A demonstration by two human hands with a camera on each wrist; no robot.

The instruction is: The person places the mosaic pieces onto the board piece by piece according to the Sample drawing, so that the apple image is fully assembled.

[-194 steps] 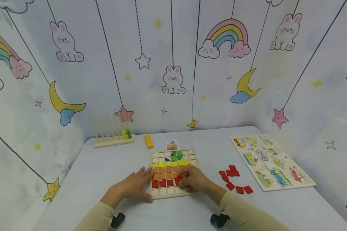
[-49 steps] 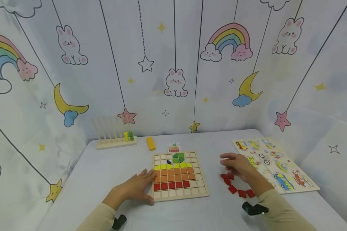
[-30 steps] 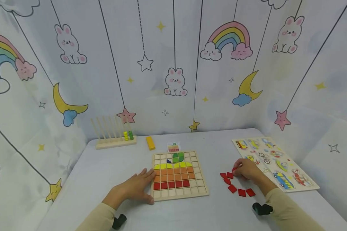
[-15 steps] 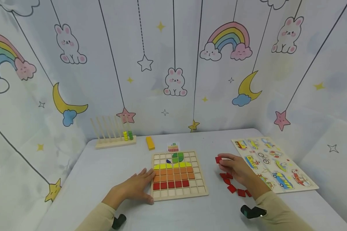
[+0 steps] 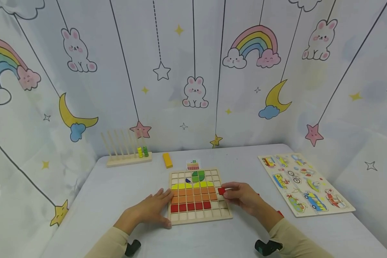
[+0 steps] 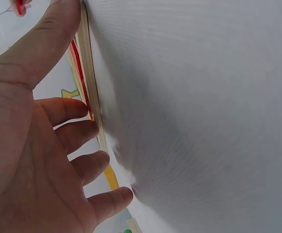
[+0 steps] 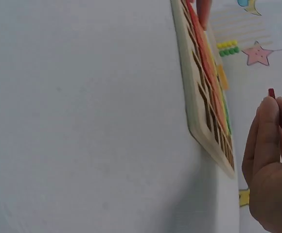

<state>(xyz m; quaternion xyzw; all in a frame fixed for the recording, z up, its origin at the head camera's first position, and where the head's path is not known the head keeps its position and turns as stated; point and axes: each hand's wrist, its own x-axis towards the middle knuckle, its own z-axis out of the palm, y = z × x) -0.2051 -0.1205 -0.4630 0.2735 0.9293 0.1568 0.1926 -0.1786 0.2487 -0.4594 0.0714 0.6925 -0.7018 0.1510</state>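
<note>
My right hand (image 5: 245, 197) pinches a red square tile (image 5: 221, 191) between thumb and fingers, over the right edge of a wooden grid board (image 5: 225, 214). In the right wrist view the same red tile (image 7: 271, 92) pokes out at the fingertips. The board carries a row of red tiles (image 5: 191, 206), orange tiles (image 5: 195, 194) above them, a yellow wavy band (image 5: 193, 185), green pieces (image 5: 198, 176) and a small dark blue piece (image 5: 188, 180). My left hand (image 5: 149, 208) rests against the board's left edge, fingers spread; the left wrist view shows the hand (image 6: 39, 141) with fingers extended.
A small picture card (image 5: 193, 165) lies behind the board, near a yellow block (image 5: 167, 160). A peg rack with beads (image 5: 129, 159) stands back left. On the right lies a vehicle puzzle board (image 5: 304, 186). Loose red tiles (image 5: 280, 213) are mostly hidden behind the right arm.
My right hand has picked a red tile from the loose pieces at the right and carried it left to the grid board's right edge. The left hand stays put.
</note>
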